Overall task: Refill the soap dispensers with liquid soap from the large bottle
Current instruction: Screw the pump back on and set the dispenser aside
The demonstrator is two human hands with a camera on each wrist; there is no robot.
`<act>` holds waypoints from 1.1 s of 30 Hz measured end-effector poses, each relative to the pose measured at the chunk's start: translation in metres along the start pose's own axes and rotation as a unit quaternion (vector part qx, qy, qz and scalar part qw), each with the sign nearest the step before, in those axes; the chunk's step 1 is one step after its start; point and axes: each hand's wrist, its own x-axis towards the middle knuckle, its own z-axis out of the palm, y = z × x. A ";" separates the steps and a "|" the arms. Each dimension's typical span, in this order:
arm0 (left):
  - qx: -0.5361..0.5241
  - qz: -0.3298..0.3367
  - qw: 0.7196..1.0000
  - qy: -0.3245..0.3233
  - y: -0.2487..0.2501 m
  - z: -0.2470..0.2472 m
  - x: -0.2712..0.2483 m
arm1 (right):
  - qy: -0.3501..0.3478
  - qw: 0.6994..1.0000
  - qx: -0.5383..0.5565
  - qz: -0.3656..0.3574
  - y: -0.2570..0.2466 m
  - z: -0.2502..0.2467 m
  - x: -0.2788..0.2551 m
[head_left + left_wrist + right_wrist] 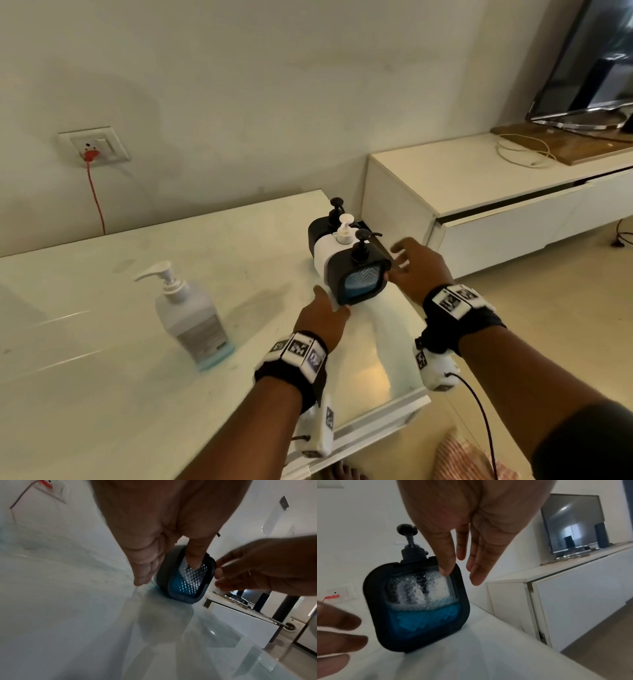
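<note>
Nearest, a black dispenser point(358, 274) stands at the right edge of the surface point(102, 308): a rounded square black frame around a clear textured window, blue soap point(423, 623) filling about the lower half, foam above it, and a black pump point(407, 539) on top. In the right wrist view it leans a little to one side. Behind it, in a row, stand a white dispenser point(330, 250) with a white pump and a second black dispenser point(318, 228). The large bottle point(193, 318), translucent with a white pump and only a thin blue layer at its base, stands upright well to the left, apart from the row.

Left hand point(323, 317): fingers point(145, 572) straight and together, lying against the near dispenser's left side; the thumb point(195, 553) crosses the window. The grasp looks loose, more a flat touch than a clench. Right hand point(419, 267): fingers point(477, 563) spread and released, holding nothing; one fingertip lies at the frame's upper right corner, though whether it touches cannot be told. Both wrists carry black bands with white marked blocks.

Surface: glossy white, reflective, with faint smudges. Beyond it, a white wall with a socket point(94, 147) and a red plug point(89, 156) whose red cord hangs down. To the right, a low white cabinet point(479, 205) stands against the wall, bearing a coiled white cable point(524, 152), a wooden board point(582, 144) and a dark television point(592, 61). Beige floor lies below.
</note>
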 end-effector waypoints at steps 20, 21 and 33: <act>-0.193 -0.031 0.950 0.243 -0.155 -0.115 -0.120 | -0.169 0.972 0.129 -0.102 -0.233 0.120 -0.115; -0.195 -0.026 0.952 0.234 -0.156 -0.113 -0.117 | -0.163 0.974 0.121 -0.096 -0.238 0.124 -0.114; -0.264 0.001 0.943 0.201 -0.149 -0.100 -0.123 | -0.096 0.991 0.082 -0.053 -0.201 0.095 -0.117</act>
